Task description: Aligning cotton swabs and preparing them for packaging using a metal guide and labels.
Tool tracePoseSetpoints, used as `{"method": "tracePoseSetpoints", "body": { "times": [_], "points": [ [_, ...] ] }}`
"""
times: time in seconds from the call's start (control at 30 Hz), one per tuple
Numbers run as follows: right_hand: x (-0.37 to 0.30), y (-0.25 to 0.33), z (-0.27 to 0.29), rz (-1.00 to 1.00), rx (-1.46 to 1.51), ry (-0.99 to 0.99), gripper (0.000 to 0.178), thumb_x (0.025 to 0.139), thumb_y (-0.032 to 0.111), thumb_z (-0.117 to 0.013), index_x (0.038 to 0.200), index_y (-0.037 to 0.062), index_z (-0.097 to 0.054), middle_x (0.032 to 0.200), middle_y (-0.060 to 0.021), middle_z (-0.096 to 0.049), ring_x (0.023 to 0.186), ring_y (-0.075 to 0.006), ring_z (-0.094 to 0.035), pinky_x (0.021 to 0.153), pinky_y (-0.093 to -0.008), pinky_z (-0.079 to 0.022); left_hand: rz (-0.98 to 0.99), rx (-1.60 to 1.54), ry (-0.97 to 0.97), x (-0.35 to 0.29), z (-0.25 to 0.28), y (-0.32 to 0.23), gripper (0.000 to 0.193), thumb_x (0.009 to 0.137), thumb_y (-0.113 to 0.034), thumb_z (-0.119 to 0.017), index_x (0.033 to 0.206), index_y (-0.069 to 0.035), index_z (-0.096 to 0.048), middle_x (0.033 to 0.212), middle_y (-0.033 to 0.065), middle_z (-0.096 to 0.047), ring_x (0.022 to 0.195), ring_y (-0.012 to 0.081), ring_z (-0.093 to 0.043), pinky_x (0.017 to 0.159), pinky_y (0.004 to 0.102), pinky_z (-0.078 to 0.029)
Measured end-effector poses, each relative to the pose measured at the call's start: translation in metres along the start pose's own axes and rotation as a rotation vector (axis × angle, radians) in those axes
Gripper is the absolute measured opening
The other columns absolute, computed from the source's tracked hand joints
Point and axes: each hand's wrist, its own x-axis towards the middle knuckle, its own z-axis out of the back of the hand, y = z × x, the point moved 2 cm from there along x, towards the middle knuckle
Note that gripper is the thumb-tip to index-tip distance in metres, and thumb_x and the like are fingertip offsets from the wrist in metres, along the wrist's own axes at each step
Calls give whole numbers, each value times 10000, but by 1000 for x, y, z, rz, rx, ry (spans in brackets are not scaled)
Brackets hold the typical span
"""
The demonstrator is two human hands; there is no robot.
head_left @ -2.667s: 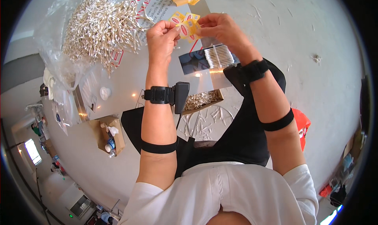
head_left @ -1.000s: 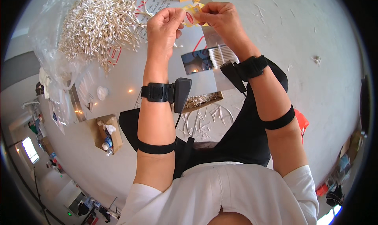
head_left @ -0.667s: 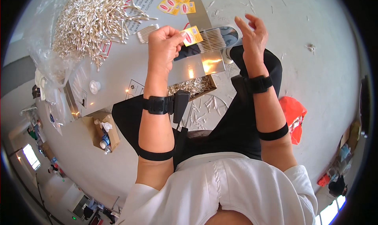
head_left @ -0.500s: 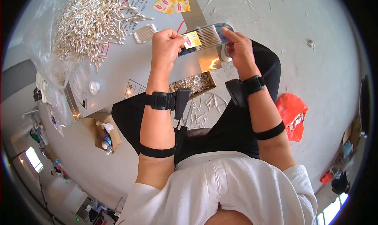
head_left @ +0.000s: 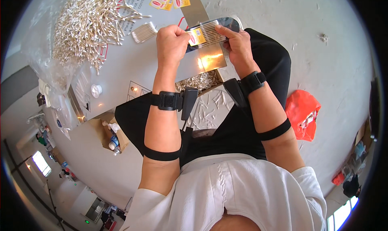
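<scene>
Over the table's right edge, my left hand [head_left: 171, 45] pinches the left end of a flat row of cotton swabs [head_left: 211, 33] by its yellow label card [head_left: 197, 36]. My right hand [head_left: 239, 47] is closed at the right end of the row, thumb and forefinger on the swab tips; its other fingers are curled and partly hidden. Whether a clear bag wraps the row I cannot make out. Beneath the row lies a dark, round-ended object [head_left: 227, 23]. Left of my left hand, another neat row of swabs [head_left: 144, 32] rests on the table.
A big heap of loose swabs [head_left: 83, 29] in clear plastic fills the table's left. Yellow cards [head_left: 181, 1] lie at the far side, a small white cup [head_left: 96, 90] nearer. Below the table are a box of swabs [head_left: 202, 81] and a carton [head_left: 108, 136]; a red bag [head_left: 301, 109] stands right.
My right hand has moved left and in, from beyond the swab row's right end onto its tips. The row and my left hand shift only slightly, and the whole view tilts a little.
</scene>
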Motion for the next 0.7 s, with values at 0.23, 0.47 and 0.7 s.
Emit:
{"method": "tracePoseSetpoints", "body": {
  "times": [0.23, 0.47, 0.7],
  "points": [
    [-1, 0, 0, 2, 20, 43, 158, 754, 124, -805, 758, 69, -656, 680, 22, -591, 527, -49, -467, 490, -209, -342, -26, -4, -7, 1, -9, -3, 86, 781, -24, -692, 734, 24, -638, 646, 44, -608, 529, 52, -495, 460, 200, -370],
    [-2, 2, -1, 8, 27, 79, 153, 767, 113, -794, 740, 49, -658, 678, 11, -601, 534, -53, -495, 492, -202, -362, -99, -9, -5, 11, -5, -3, 123, 730, -49, -716, 722, 58, -657, 616, 114, -635, 553, 153, -566, 569, 314, -472],
    [-9, 9, -5, -4, 79, 92, 164, 747, 72, -789, 813, -11, -664, 710, -13, -613, 572, -85, -497, 523, -265, -400, -97, 26, -33, 10, -15, -5, 116, 730, -66, -721, 723, 37, -668, 622, 119, -642, 551, 182, -581, 582, 323, -487]
  ]
}}
